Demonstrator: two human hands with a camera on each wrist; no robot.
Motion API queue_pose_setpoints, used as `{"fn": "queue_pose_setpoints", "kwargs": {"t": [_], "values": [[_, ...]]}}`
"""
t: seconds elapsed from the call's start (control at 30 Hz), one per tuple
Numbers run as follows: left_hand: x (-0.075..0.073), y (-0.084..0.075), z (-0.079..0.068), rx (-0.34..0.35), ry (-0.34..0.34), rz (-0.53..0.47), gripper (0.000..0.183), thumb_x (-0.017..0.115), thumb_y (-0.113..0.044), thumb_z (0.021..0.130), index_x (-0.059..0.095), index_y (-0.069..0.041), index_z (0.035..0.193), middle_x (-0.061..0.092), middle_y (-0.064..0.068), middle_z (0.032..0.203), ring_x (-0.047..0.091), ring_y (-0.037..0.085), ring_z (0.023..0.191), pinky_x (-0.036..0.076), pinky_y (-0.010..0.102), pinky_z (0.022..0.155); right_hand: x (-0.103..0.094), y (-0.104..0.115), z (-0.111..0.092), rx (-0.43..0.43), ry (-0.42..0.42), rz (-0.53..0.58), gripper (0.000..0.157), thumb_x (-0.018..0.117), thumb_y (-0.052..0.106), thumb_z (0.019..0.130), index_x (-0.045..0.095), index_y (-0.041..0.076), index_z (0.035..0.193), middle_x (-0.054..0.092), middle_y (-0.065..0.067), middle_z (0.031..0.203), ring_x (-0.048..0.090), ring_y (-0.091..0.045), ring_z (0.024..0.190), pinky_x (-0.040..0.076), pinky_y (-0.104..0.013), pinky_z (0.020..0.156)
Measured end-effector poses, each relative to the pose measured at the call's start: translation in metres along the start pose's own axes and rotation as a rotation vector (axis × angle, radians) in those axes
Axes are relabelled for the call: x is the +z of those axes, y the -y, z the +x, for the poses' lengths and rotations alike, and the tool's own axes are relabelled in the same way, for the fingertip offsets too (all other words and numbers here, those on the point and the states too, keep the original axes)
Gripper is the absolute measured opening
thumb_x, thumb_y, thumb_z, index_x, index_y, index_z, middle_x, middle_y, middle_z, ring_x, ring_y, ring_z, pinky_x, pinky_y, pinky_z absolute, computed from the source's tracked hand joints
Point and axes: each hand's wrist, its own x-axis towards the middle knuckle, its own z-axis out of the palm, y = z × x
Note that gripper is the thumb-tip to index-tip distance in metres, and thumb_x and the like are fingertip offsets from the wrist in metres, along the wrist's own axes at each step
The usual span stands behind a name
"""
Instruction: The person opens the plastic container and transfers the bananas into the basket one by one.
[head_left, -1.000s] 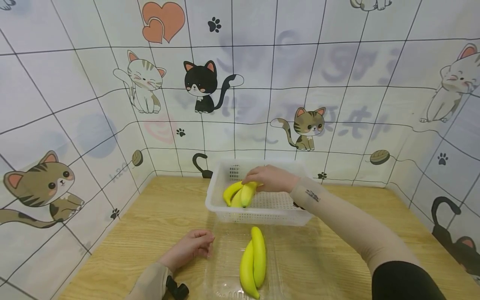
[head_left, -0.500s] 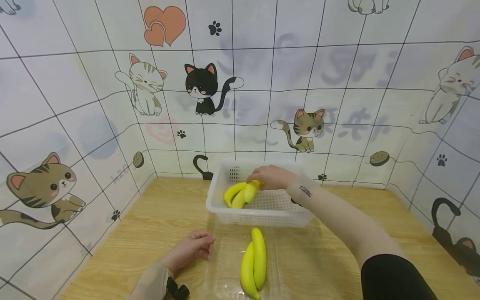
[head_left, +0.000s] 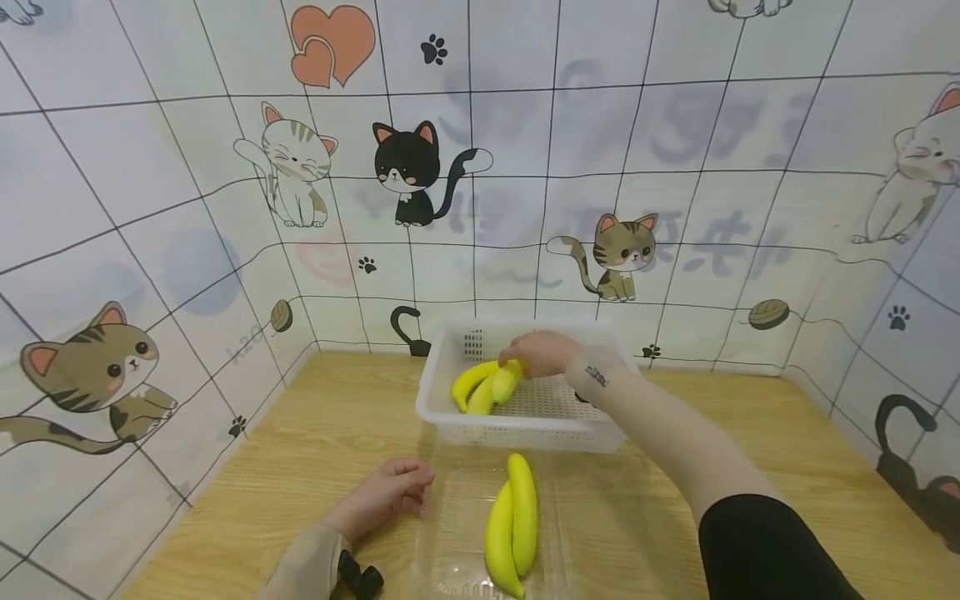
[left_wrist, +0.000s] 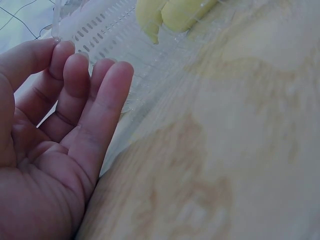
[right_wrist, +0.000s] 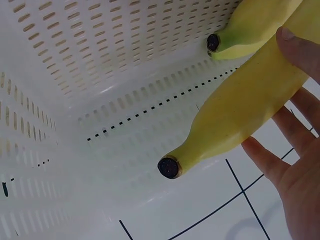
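Inside the white perforated basket (head_left: 540, 435), my right hand (head_left: 546, 353) grips a yellow banana (right_wrist: 240, 105), thumb on one side and fingers on the other in the right wrist view. The dark tip of this banana points away from the hand. Beside it in the basket lie other bananas (head_left: 471, 385). In front stands a clear plastic tray (head_left: 457, 554) with two bananas (head_left: 524, 517) lying lengthwise against each other. My left hand (head_left: 384, 496) is at the tray's left side; in the left wrist view its thumb and index fingertip pinch the clear rim.
Both containers stand on a wood-grain table (head_left: 345, 400), the basket close to the back wall (head_left: 510, 275) with its cat prints. More walls rise at the left and right. A small black device (head_left: 362, 577) is strapped to the left wrist.
My right hand has shifted slightly right inside the basket, and the banana in it has tilted away from the others. The left hand and the tray bananas stay put.
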Motion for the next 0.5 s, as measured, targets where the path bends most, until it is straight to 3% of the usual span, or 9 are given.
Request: {"fn": "queue_pose_setpoints", "kwargs": {"t": [0.5], "values": [[0.000, 0.002, -0.001, 0.015, -0.004, 0.004, 0.018, 0.054, -0.017, 0.099, 0.059, -0.011, 0.083, 0.059, 0.000, 0.079, 0.058, 0.012, 0.073, 0.055, 0.032, 0.073, 0.020, -0.007, 0.003, 0.059, 0.070, 0.030, 0.045, 0.077, 0.011, 0.081, 0.065, 0.027, 0.122, 0.064, 0.000, 0.119, 0.057, -0.019, 0.111, 0.045, -0.039, 0.098]]}}
